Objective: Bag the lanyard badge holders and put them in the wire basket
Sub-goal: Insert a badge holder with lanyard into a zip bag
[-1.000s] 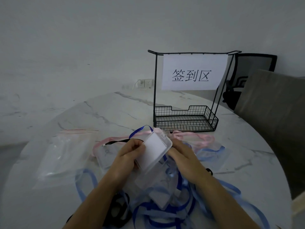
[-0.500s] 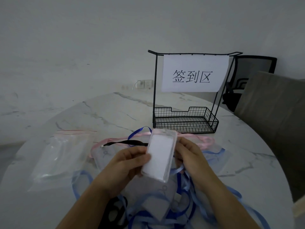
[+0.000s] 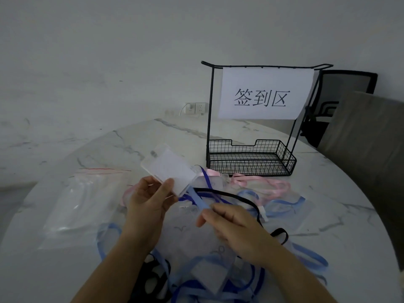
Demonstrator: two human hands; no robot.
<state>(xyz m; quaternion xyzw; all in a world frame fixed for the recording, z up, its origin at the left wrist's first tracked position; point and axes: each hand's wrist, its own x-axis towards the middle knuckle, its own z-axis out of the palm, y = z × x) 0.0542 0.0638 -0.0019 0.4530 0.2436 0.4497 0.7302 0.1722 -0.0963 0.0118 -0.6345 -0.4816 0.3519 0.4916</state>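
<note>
My left hand [image 3: 148, 200] pinches a clear badge holder [image 3: 169, 169] with a white card inside, lifted above the table and tilted to the upper left. Its light blue lanyard strap [image 3: 197, 199] runs down to my right hand [image 3: 231, 226], which pinches the strap between thumb and fingers. Under both hands lies a heap of more badge holders with blue, pink and black lanyards [image 3: 218, 254]. The black wire basket [image 3: 251, 159] stands behind the heap, with nothing seen inside. Clear zip bags [image 3: 74, 206] with a red seal line lie flat to the left.
The round marble table [image 3: 153, 136] carries everything. A white paper sign [image 3: 264, 92] hangs on the basket's tall frame. A grey upholstered chair back [image 3: 367, 138] and a black mesh chair [image 3: 347, 84] stand at the right. A wall socket [image 3: 195, 108] sits behind the table.
My left hand has lifted the badge holder up and to the left, turning it. My right hand let go of the holder and now pinches its light blue strap lower down.
</note>
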